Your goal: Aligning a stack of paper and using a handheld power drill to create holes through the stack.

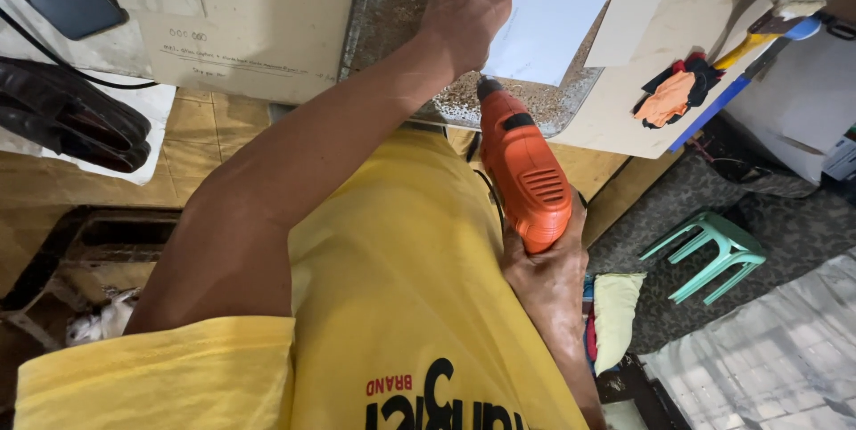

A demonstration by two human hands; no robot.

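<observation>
Cluttered little workshop corner, seen straight down from head height: a pale board worktop [624, 118] runs across the top of the view, with a rough speckled slab [392, 2] let into it and sawdust along the slab's near edge.

On that slab lies a white square panel [553, 20], flat. The left hand [464, 20] is curled into a loose fist and presses down on the panel's near-left corner, knuckles up, with the forearm running down to the yellow shirt [401, 305].

The right hand [548, 270] is wrapped tight around the grip of an orange electric drill [526, 172], fingers fully closed on it. The drill points up and away from the body, its dark chuck [489, 89] sitting just below the left fist and right at the panel's near edge (can't tell whether the bit is actually touching the panel, the fist hides that spot). So the drill sits directly between the two hands: its nose just beside the left one, its handle in the right.

Off to the right on the worktop lie an orange and black glove [673, 96], a yellow-handled tool [744, 47] and a blue strip [713, 109]. Down on the floor there's a mint green plastic stool [713, 252] and a pale cushion [615, 314]. At far left sits a dark rounded object [71, 118] with a black cable [53, 60] above it.
</observation>
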